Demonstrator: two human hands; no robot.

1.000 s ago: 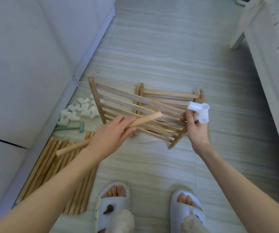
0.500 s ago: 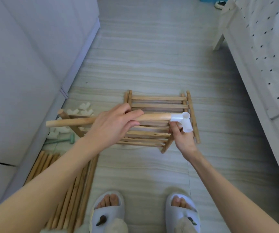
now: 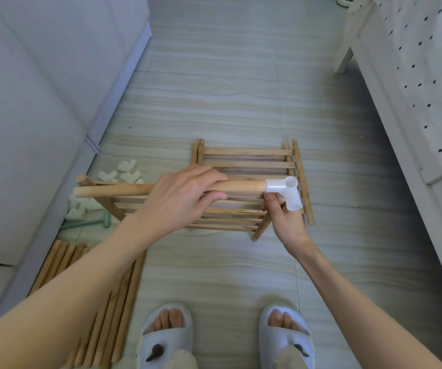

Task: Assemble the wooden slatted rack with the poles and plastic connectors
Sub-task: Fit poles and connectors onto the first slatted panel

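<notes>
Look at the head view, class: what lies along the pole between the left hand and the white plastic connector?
Only bare pole: the left hand grips its middle, and the end sits in the connector, held by the right hand.

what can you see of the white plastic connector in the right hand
The white plastic connector is a glossy three-way corner piece with short round sockets. One socket takes the end of the wooden pole, one opens upward, one points down toward the camera. The right hand pinches it from below, above the slatted panels.

Grey slippers [image 3: 165, 339] on striped floor [image 3: 214, 97]; dotted bedding [image 3: 432, 75] (right side).
</notes>
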